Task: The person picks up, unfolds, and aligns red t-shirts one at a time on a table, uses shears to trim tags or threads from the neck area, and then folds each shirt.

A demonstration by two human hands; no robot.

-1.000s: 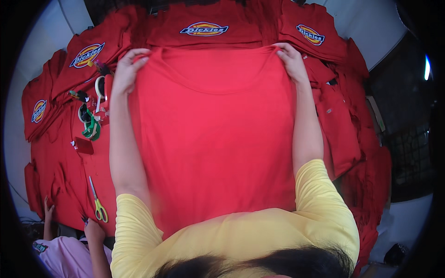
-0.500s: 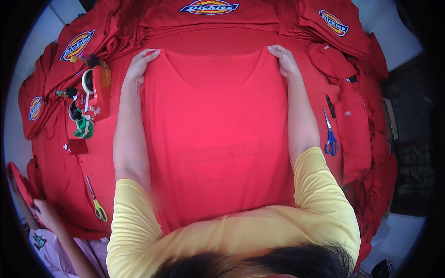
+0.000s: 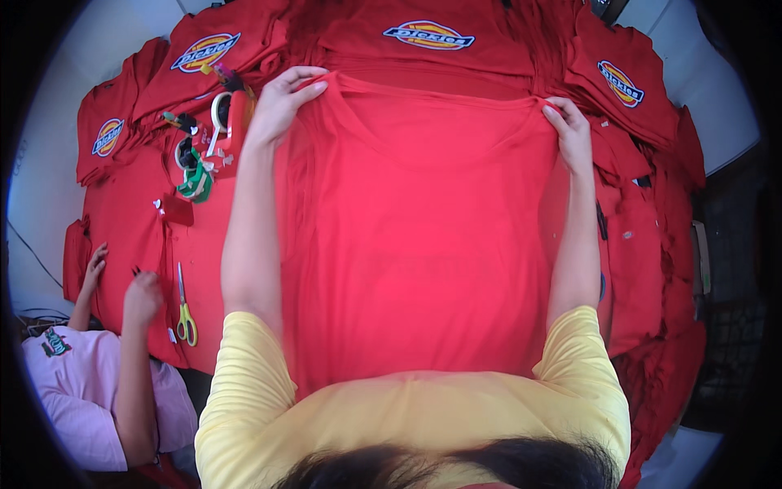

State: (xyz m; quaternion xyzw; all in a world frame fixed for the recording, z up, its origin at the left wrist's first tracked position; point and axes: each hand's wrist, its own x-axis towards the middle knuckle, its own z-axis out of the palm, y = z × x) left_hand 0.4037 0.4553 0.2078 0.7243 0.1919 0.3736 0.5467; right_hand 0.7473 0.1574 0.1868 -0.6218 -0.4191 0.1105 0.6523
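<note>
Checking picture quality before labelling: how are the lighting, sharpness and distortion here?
Head view: even, soft light, no harsh glare; the red shirt looks flat and saturated, folds faint; fisheye bends the table edge toward the black rim; left hand and right hand reasonably sharp.

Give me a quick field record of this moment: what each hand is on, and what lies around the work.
left hand: grip pinched on the left shoulder of the plain red cotton T-shirt
right hand: grip pinched on the same shirt's right shoulder
shirt state: spread flat, neckline away from the person
underneath: stacks of folded red shirts with oval badges
left of shirt: tape dispensers; yellow-handled scissors
other person: pink sleeve at lower left, hand on the red cloth
</note>
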